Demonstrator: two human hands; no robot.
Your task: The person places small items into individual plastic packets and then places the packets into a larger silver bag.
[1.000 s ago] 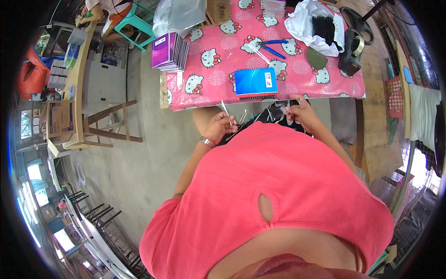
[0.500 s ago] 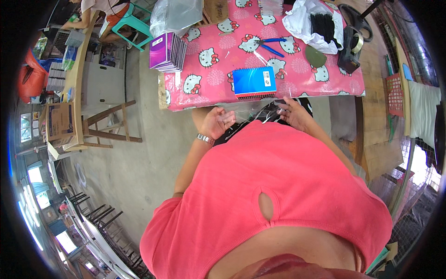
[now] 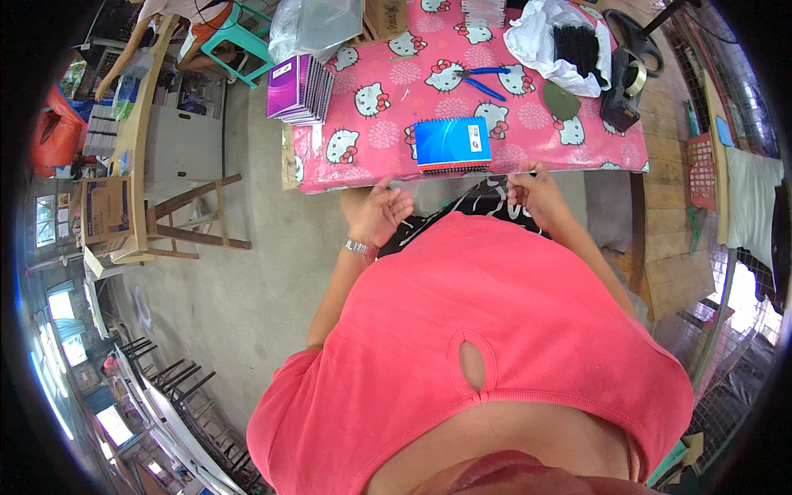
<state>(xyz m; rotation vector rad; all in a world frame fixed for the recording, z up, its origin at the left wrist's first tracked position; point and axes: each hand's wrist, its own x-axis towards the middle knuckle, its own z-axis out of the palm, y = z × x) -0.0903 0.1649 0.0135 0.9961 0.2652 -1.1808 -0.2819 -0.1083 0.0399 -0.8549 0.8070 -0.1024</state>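
Note:
My left hand (image 3: 382,213), with a metal-banded watch on its wrist, is just below the near table edge, palm turned up. Its fingers are loosely bent and apart, and I see nothing in them. To the right, my right hand (image 3: 535,195) is at the same edge with its fingers curled together. What it pinches, if anything, I cannot make out. Between and just beyond the hands lies a small stack of spiral notebooks (image 3: 452,142), with a blue cover on top. My lap, in black-and-white patterned cloth (image 3: 483,202), shows between the hands.
The pink patterned tablecloth (image 3: 371,157) bears a purple spiral-notebook stack (image 3: 295,89), blue-handled pliers (image 3: 485,82), a green flat piece (image 3: 561,100), a white bag with black coils (image 3: 577,54) and a tape dispenser (image 3: 623,97). A person sits far left by a teal stool (image 3: 239,41).
Shiny clear plastic stretched between my hands no longer shows there. My right hand has moved slightly right and its fingers have curled in. The far person's arm has shifted.

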